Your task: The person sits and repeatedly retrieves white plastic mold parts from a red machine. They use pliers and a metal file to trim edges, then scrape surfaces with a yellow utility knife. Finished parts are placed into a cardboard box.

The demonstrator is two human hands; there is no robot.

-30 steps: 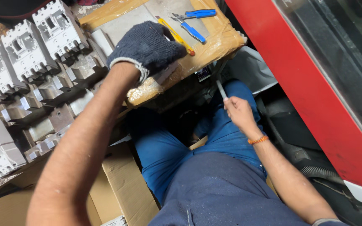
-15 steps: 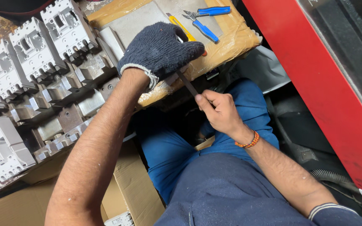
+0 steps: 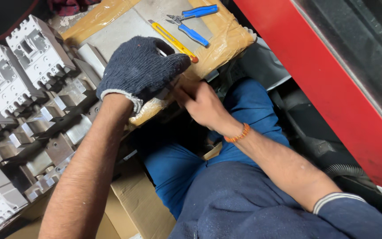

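My left hand (image 3: 140,71) wears a dark knit glove and rests on the front edge of a board wrapped in brown tape (image 3: 228,40). Its fingers curl down over a small grey part (image 3: 163,94) that is mostly hidden under the glove. My bare right hand (image 3: 202,104), with an orange bracelet (image 3: 237,133) at the wrist, is closed and pressed against the glove's fingertips. The thin metal tool it grips is hidden between the two hands.
A yellow utility knife (image 3: 172,40) and blue-handled pliers (image 3: 191,20) lie on the board beside a grey plate (image 3: 120,35). White moulded breaker housings (image 3: 32,48) and grey metal blocks (image 3: 58,128) fill the left. A cardboard box (image 3: 133,203) sits below, a red panel (image 3: 332,75) at right.
My right hand has come up from my lap with the thin tool and now meets the gloved left hand at the board's edge. The view has closed in.
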